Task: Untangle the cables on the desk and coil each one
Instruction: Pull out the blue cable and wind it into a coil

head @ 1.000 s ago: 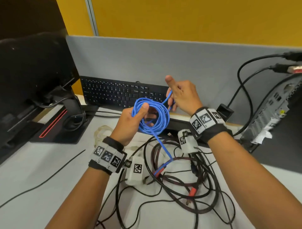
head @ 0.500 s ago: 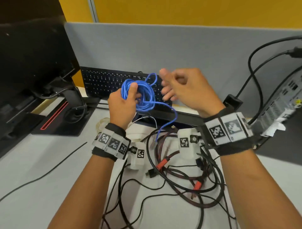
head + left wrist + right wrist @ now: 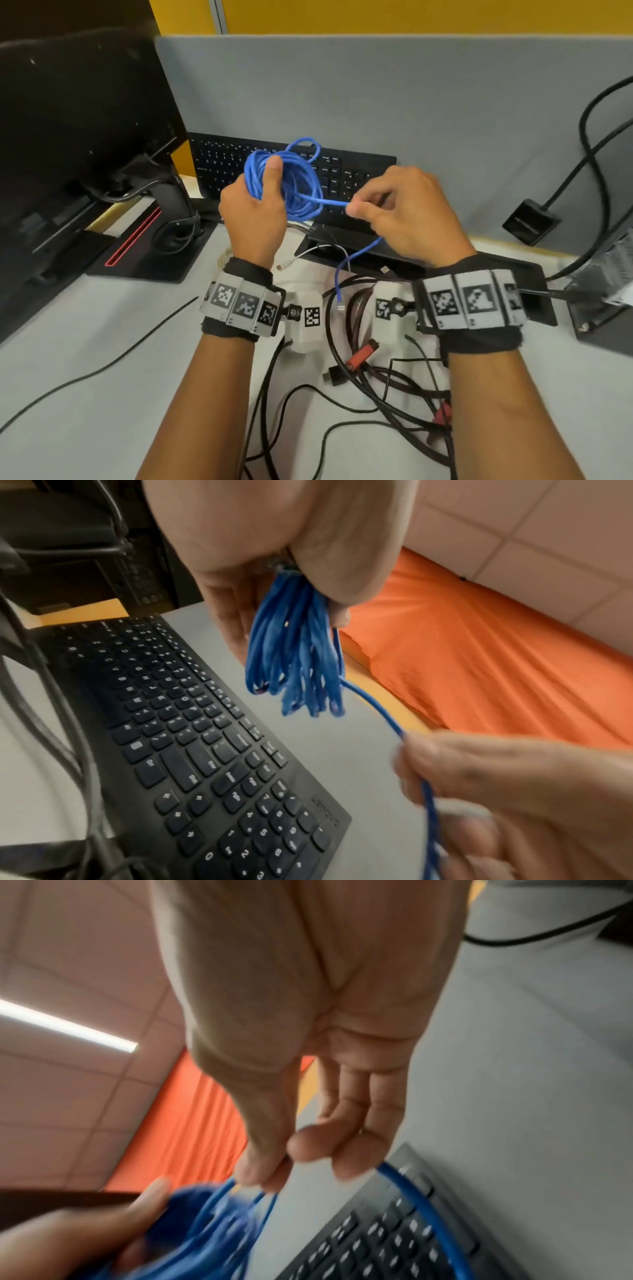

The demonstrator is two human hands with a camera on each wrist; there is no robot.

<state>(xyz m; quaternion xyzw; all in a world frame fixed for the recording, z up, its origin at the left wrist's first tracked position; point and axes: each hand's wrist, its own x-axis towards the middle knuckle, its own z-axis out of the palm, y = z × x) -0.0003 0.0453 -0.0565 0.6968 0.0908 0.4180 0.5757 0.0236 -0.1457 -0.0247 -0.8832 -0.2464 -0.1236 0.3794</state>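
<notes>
A blue cable (image 3: 294,185) is wound into a coil above the keyboard. My left hand (image 3: 255,209) grips the coil, thumb pressed across its loops; the bundle (image 3: 294,653) hangs from that fist in the left wrist view. My right hand (image 3: 400,212) pinches the cable's loose strand (image 3: 329,202) just right of the coil, and the blue cable (image 3: 421,1202) runs out from under its fingertips. The free tail droops to a plug (image 3: 339,303) hanging above the desk. Below my wrists lies a tangle of black and dark red cables (image 3: 383,383) with red plugs (image 3: 363,353).
A black keyboard (image 3: 359,178) leans at the grey partition (image 3: 376,96). A monitor and its stand (image 3: 78,144) fill the left. A computer case (image 3: 613,260) with plugged cables is at the right. A thin black cable (image 3: 102,363) crosses the white desk (image 3: 68,411) at the left.
The coil has risen and its dangling tail has shortened, the plug lifting off the tangle. My right hand swung from behind the coil to its right side and now pinches the strand.
</notes>
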